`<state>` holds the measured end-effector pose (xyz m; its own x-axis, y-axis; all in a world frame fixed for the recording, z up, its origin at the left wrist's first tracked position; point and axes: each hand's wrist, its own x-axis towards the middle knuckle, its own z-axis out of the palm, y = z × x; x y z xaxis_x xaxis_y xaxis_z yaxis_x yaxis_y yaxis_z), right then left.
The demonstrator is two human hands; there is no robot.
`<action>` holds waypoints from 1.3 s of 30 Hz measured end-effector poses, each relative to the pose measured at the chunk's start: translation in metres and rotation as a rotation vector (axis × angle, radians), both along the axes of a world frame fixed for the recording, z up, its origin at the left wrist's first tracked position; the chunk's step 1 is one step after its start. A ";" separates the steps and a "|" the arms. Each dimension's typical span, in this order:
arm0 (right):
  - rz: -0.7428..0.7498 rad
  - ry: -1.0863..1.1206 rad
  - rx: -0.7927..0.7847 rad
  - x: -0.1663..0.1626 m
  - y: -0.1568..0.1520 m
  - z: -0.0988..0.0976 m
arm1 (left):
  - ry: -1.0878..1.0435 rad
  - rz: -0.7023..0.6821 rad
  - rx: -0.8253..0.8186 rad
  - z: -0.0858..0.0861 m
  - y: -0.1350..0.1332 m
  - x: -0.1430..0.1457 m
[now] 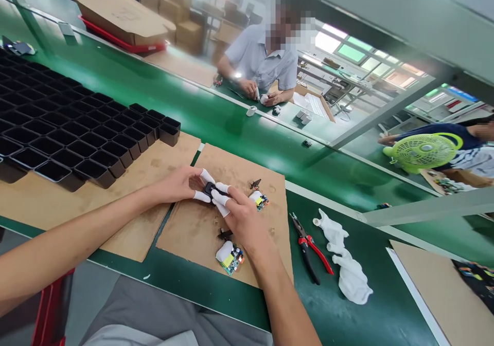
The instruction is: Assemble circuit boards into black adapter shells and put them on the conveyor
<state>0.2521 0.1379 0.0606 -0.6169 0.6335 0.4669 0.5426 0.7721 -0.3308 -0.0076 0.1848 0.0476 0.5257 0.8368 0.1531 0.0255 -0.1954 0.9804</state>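
Between my two hands, above the cardboard sheet [185, 233], is a small black plastic part [209, 187]. My left hand [183, 184] pinches it from the left, with white finger cots on the thumb and forefinger. From the right, my right hand [237, 207] grips the same part with white-covered fingertips. A small circuit board [230, 258] with yellow and white components lies near my right wrist, a black piece attached or beside it. Another such circuit board [259, 200] rests just beyond my right hand, a small black piece [255, 183] near it.
Rows of black open boxes [88, 140] fill the left side. Pliers [309, 246] with red-and-black handles and crumpled white gloves [343, 256] lie on the right. Across the green bench [185, 94] a co-worker [262, 58] handles small white parts. A green fan [426, 150] stands far right.
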 end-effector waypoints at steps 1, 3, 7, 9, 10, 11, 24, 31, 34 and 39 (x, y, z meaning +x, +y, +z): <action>-0.004 0.003 0.002 0.002 -0.001 0.000 | 0.004 0.001 0.003 0.001 -0.001 0.001; -0.009 0.010 -0.001 0.005 -0.002 -0.001 | 0.010 0.007 0.006 0.001 -0.002 0.002; -0.022 0.016 -0.054 0.008 0.000 -0.004 | 0.004 -0.001 -0.009 -0.002 -0.001 0.004; -0.040 0.024 -0.088 0.006 0.002 -0.001 | -0.020 -0.024 -0.031 -0.006 0.003 0.004; -0.054 0.033 -0.100 0.004 0.003 0.002 | -0.042 -0.022 -0.041 -0.007 0.006 0.004; -0.069 0.045 -0.108 0.002 0.002 0.008 | -0.068 -0.006 -0.049 -0.009 0.009 0.004; -0.539 0.217 -0.098 -0.092 -0.138 -0.004 | -0.210 0.311 -0.041 -0.028 0.032 0.013; -0.539 0.287 0.034 -0.104 -0.140 0.016 | -0.157 0.308 0.006 -0.028 0.027 0.014; -0.575 0.299 0.036 -0.112 -0.149 0.014 | -0.142 0.325 0.021 -0.030 0.027 0.015; -0.610 0.200 -0.079 -0.116 -0.155 -0.004 | -0.093 0.343 0.068 -0.031 0.027 0.015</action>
<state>0.1360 -0.0171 0.0567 -0.0407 0.8798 0.4736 0.7983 0.3137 -0.5141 0.0075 0.2114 0.0161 0.1973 0.9484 0.2483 0.0120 -0.2556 0.9667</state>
